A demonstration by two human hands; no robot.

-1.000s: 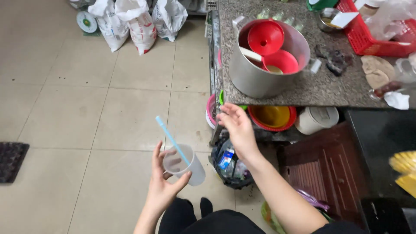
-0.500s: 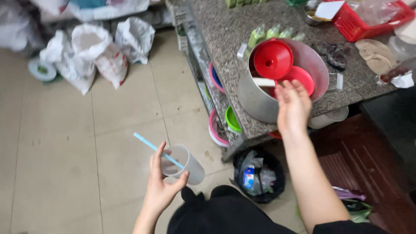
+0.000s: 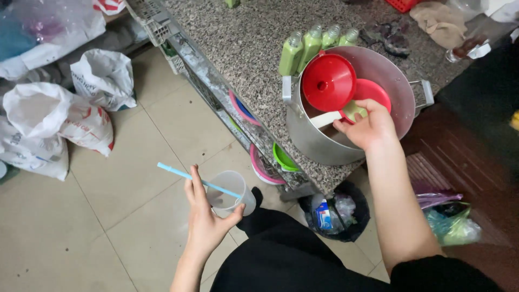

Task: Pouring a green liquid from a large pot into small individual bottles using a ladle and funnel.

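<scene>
My left hand (image 3: pixel 204 219) holds a clear plastic cup (image 3: pixel 231 191) with a blue straw (image 3: pixel 184 175) sticking out to the left, low over the tiled floor. My right hand (image 3: pixel 368 125) reaches into a large steel pot (image 3: pixel 324 145) on the granite counter (image 3: pixel 254 48) and grips the white handle of a ladle (image 3: pixel 326 119). Inside the pot sit a red funnel (image 3: pixel 328 82) and a red ladle bowl (image 3: pixel 373 91). Pale green liquid shows by my fingers.
Green bottles (image 3: pixel 308 47) stand behind the pot. White plastic sacks (image 3: pixel 65 116) lie on the floor at left. Coloured bowls (image 3: pixel 273 159) sit on a shelf under the counter, a black bin bag (image 3: pixel 335 213) below. A dark wooden surface lies at right.
My right hand went from hovering at the pot's near rim to inside it, closing on the white ladle handle. The left hand kept the cup and straw steady. The view tilted.
</scene>
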